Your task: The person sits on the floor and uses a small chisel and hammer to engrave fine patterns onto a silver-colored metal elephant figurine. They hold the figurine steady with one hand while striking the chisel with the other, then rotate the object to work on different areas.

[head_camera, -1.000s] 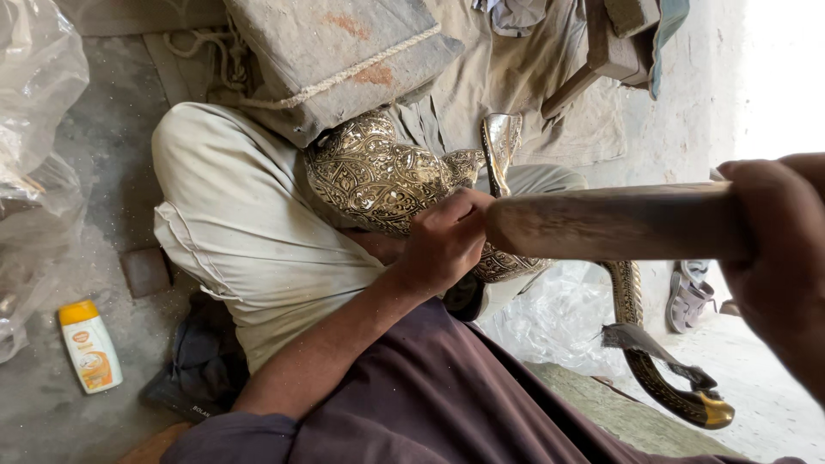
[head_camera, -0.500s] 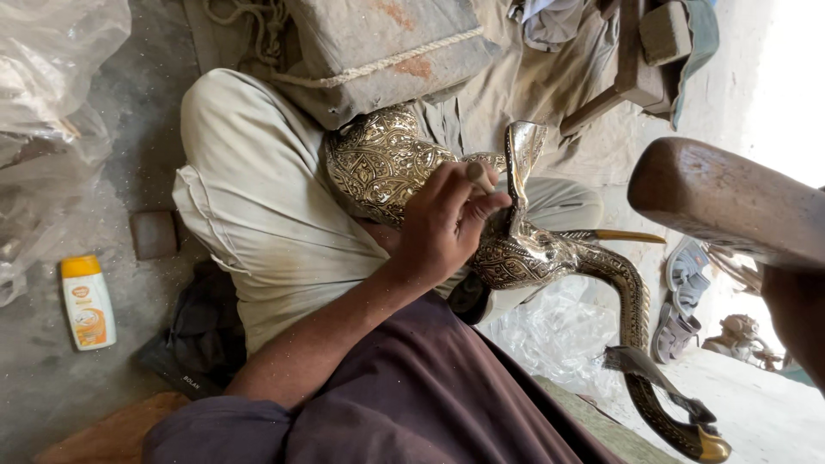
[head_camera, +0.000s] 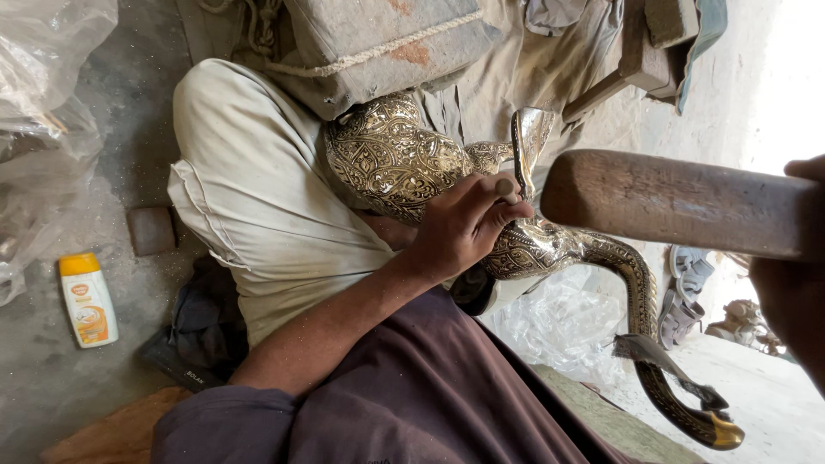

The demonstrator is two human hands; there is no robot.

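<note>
While your left hand (head_camera: 464,228) pinches a small punch (head_camera: 505,187) against the engraved brass jug (head_camera: 404,159) on your lap, your right hand (head_camera: 795,275) grips the wooden mallet (head_camera: 679,202); a skewed blow risks hitting fingers.

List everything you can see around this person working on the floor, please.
engraved brass swan-shaped vessel: one, golden with dark pattern, lying across the lap, long curved neck reaching lower right
small metal punch: one, grey, tip against the vessel
thick wooden mallet handle: one, brown, raised at right
rope-bound stone block: one, grey, top centre
plastic bottle: one, white with orange cap, lying on the floor at left
clear plastic sheeting: crumpled, upper left
small square block: one, brown, on the floor
sandals: grey, right, count unclear
beige trousers: on the bent knee
left hand: fingers pinching the punch
right hand: gripping the mallet handle, mostly in shadow
</note>
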